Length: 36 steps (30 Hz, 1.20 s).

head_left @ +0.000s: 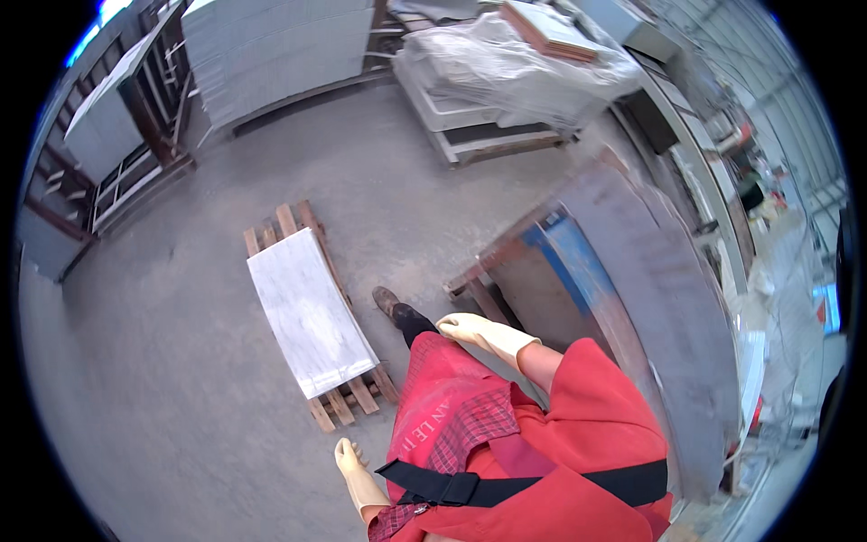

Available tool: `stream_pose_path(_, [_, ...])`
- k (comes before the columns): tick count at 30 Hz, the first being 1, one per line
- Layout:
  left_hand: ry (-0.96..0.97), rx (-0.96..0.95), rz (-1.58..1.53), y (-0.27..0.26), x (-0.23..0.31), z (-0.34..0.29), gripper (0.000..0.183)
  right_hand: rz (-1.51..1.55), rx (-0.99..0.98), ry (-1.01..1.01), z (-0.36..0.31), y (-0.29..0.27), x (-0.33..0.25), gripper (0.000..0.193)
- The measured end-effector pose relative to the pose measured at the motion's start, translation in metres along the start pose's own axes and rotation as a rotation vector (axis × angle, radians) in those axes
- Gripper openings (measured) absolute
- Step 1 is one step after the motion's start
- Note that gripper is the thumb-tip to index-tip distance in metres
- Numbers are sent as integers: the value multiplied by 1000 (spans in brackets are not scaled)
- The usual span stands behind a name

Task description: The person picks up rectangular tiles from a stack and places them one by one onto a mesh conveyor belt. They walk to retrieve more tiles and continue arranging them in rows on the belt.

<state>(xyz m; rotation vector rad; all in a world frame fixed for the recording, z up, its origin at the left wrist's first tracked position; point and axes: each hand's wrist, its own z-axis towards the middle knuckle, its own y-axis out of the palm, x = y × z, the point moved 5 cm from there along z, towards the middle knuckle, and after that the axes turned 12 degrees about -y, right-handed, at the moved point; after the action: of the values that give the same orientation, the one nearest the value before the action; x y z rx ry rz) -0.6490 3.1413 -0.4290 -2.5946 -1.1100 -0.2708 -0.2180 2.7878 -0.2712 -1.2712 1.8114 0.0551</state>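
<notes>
Both of my hands wear cream rubber gloves and hold nothing that I can see. My left hand (350,458) hangs low beside the red apron (433,397), its fingers loosely bent and slightly apart. Out in front of my right leg, my right hand (463,327) has its fingers curled together, near the edge of a table-like stand with a blue panel (569,257). Ahead and to the left, white marble-like slabs (312,312) lie flat on a wooden pallet (361,395) on the floor. Neither hand touches them.
A brown shoe (386,300) steps beside the pallet. A large grey sheet (659,298) tops the stand at right. Farther off are a plastic-wrapped stack (515,68), a tall pale block of slabs (275,59) and a metal rack (135,135) with panels. Grey concrete floor (172,325) surrounds the pallet.
</notes>
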Motion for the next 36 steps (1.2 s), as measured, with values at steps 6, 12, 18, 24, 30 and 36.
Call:
stream_pose_path(6, [-119, -8, -212, 44, 33, -54, 43, -117, -45, -86, 144, -62, -116, 52])
stream_pose_path(12, [-54, 157, -47, 74, 85, -29, 52, 195, -46, 29, 242, -60, -59, 48])
stream_pose_path(18, [-222, 71, -112, 129, 137, 33, 53, 302, -148, 290, 309, -22, 10, 52])
stream_pose_path(24, [-488, 61, -351, 167, 112, 155, 63, -29, -240, 167, 453, 71, 75, 56])
stream_pose_path(30, [-516, 225, -724, 177, 82, 281, 82, -413, 21, -509, 665, 144, -56, 57])
stream_pose_path(36, [-566, 291, -889, 191, 73, 354, 82, -679, 162, -954, 799, 195, -156, 59])
